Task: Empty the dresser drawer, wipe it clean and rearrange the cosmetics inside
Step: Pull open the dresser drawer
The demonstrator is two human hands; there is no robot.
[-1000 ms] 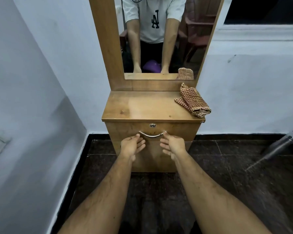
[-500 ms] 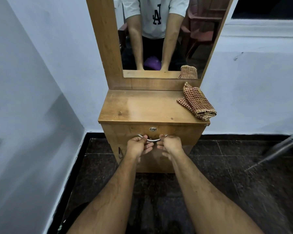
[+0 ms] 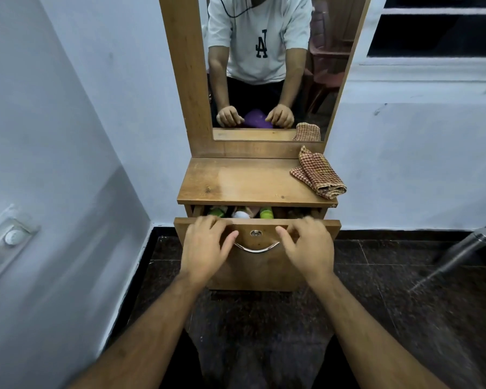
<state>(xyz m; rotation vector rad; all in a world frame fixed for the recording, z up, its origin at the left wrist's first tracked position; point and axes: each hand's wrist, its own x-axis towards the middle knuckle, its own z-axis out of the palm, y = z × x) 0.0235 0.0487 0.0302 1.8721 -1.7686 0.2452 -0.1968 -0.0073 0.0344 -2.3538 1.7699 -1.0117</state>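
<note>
At the dresser front, I'm hovering left hand [image 3: 205, 248] and right hand [image 3: 309, 248], fingers loosely spread, holding nothing, at 9 and 3 o'clock of the handle [image 3: 256, 249]. Drawer [image 3: 257, 265] is barely open, cosmetics [image 3: 242, 212] showing; I'm judging an even, straight pull is best.

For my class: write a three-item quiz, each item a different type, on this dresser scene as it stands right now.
1. True or false: the drawer is partly open.
2. Where does the cloth lie? A) in the drawer B) on the dresser top, right side C) on the floor
3. Fill in: neither the left hand nor the right hand grips the metal ____.

Key: 1 true; 2 B; 3 handle.
</note>
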